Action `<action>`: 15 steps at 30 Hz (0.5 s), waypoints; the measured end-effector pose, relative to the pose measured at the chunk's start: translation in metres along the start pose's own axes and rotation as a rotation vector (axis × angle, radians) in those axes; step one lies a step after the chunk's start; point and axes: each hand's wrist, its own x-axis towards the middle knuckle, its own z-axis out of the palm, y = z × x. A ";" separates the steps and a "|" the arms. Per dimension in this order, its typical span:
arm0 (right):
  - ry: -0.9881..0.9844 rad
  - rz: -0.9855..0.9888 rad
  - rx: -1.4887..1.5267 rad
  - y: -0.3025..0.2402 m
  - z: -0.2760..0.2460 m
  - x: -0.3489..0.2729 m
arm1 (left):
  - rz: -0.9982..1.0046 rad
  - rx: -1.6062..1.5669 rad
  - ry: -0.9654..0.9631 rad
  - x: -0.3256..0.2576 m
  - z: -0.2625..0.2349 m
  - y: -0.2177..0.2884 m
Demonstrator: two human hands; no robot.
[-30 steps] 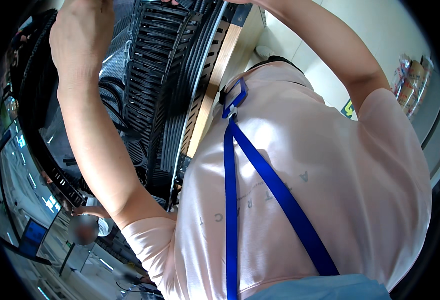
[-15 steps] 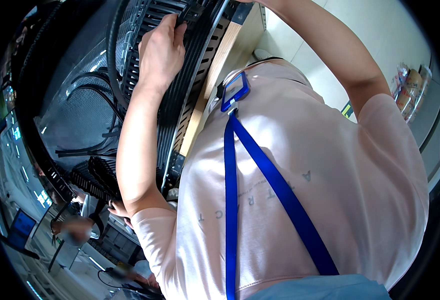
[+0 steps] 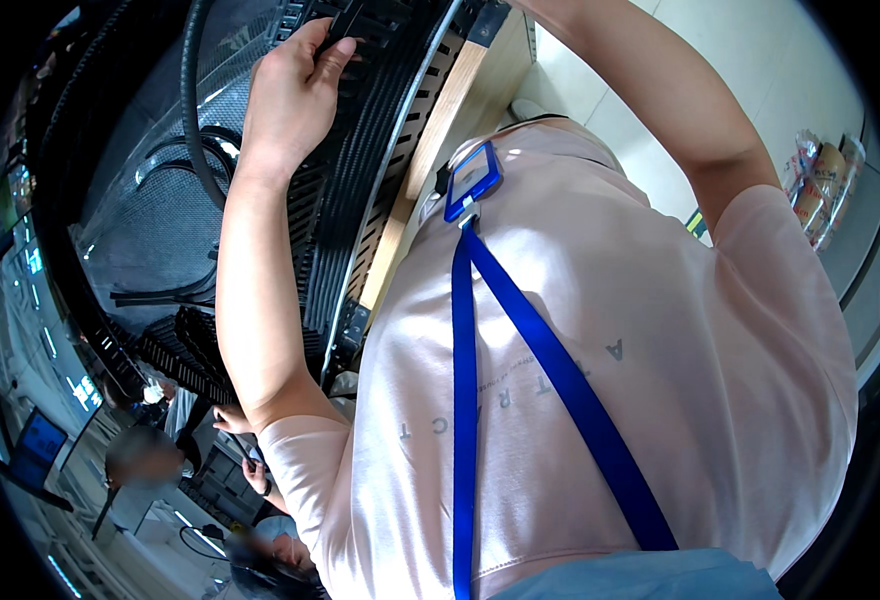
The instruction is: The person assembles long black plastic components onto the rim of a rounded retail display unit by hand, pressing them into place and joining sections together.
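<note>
My left hand (image 3: 295,105) is at the upper left, its thumb and fingers pinched on a black strip-like part (image 3: 345,22) whose far end is cut off by the frame's top. Below and beside this hand lie rows of black ribbed, slotted strips (image 3: 365,135), inside a metal-edged bin. My right forearm (image 3: 650,60) reaches up to the top edge, and its hand is outside the picture.
A thick black cable (image 3: 190,110) curves over grey mesh material (image 3: 175,225) under clear film. A wooden edge (image 3: 425,150) borders the bin beside my body. Wrapped packages (image 3: 822,190) stand at right. Other people's hands (image 3: 232,420) show at lower left.
My left hand has shifted left and slightly up, bringing the black part more into view. The thick cable has moved left. A person at lower left has moved.
</note>
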 end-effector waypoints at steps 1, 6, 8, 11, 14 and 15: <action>0.008 0.003 0.026 -0.002 0.003 0.000 | 0.020 -0.017 0.018 0.000 -0.001 0.000; 0.026 0.011 0.111 -0.007 0.007 0.001 | 0.019 -0.089 0.010 -0.003 -0.004 0.005; 0.013 0.025 0.125 -0.004 0.007 0.002 | 0.023 -0.104 -0.007 -0.003 -0.005 0.004; 0.012 0.025 0.165 -0.001 0.008 0.001 | -0.017 -0.092 -0.052 -0.002 -0.008 0.005; 0.018 0.005 0.206 0.001 0.008 0.001 | -0.063 -0.131 -0.100 -0.002 -0.011 0.008; 0.020 -0.006 0.218 0.001 0.009 0.002 | -0.051 -0.169 -0.100 -0.002 -0.011 0.009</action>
